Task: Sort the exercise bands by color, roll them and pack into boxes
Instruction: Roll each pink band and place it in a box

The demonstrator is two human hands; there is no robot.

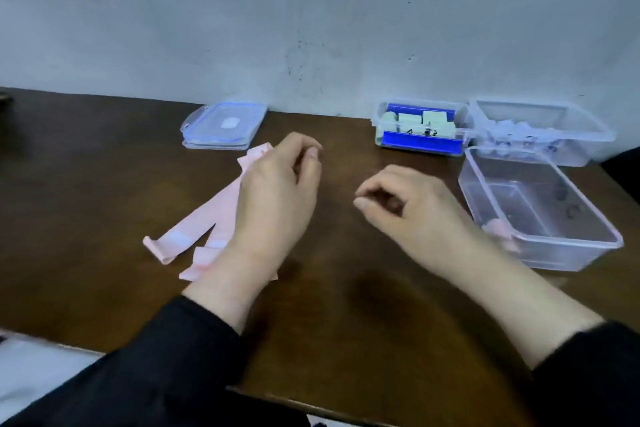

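— Fingers on the left hand?
— Loosely curled, holding nothing; I log it above the pink bands lying flat on the worktop.
— Right hand?
— Same, curled and unladen, beside the clear box. Green rolls sit in the blue-lined box.

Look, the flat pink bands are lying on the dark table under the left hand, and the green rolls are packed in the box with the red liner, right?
Nearly. In the head view the pale green rolls sit in the clear plastic box with a blue liner, not red. The flat pink bands do lie on the dark wooden table, partly under the left hand.
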